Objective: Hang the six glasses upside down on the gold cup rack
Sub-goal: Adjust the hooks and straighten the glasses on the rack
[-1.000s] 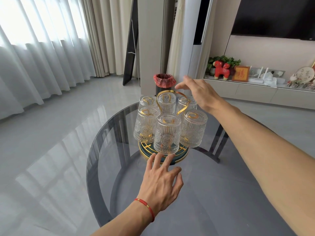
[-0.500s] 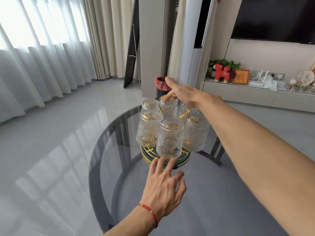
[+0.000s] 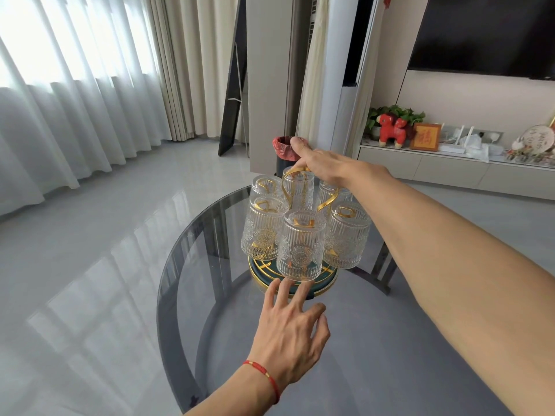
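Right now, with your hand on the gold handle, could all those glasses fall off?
Maybe. The right hand holds the rack's gold handle; lifting or tilting it could slide the six upside-down glasses off, since they only hang. They sit close together, so a jolt might knock them into each other. The left hand rests near the base, and the glass table underneath is hard.

Cup rack point(image 3: 292, 273) stands on table point(image 3: 390, 355) at frame centre, six glasses point(image 3: 301, 249) hung on it. Right hand point(image 3: 321, 163) on its top; left hand point(image 3: 289, 334) below, before its base.
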`<state>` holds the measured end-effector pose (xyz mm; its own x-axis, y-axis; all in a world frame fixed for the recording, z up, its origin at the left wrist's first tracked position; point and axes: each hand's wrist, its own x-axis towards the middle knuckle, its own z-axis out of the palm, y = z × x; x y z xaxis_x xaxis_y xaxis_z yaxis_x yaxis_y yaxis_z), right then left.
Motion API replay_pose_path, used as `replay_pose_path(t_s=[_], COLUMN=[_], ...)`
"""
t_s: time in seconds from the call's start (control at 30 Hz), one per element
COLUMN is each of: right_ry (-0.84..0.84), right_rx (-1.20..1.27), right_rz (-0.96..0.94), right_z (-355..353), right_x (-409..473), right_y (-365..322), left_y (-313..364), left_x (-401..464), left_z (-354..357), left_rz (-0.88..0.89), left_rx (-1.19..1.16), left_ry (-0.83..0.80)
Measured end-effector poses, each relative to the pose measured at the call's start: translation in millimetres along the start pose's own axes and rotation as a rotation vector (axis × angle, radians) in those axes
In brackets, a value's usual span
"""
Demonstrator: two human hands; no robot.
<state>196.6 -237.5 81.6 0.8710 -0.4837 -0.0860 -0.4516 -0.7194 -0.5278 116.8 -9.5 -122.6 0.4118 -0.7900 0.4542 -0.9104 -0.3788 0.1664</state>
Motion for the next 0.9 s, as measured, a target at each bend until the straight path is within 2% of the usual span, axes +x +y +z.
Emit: replay_pose_path(t_s=[0.3,0.53,0.7,0.9], right_ry=[-0.004,0.154,0.07,0.07], right_rx=[0.004,0.076,0.018,0.002], right_rz=[-0.075,-0.235,-0.203,-0.194], right_z=[-0.6,-3.2,-2.4,-2.7], right_x=[-4.6,-14.8,-15.6,-16.4], right_y=[-0.5,5.4,5.0,4.1], left_y=[-0.6,-0.5,0.3,-0.3], left_x=[0.2,0.2,0.1,0.5], left_z=[2.1,3.5,3.8,3.5], left_rz=[0.004,-0.007,0.0,-0.006], left_rx=[-0.015,-0.03,-0.029,-0.023], left_ry=[0.007,0.01,0.018,0.014])
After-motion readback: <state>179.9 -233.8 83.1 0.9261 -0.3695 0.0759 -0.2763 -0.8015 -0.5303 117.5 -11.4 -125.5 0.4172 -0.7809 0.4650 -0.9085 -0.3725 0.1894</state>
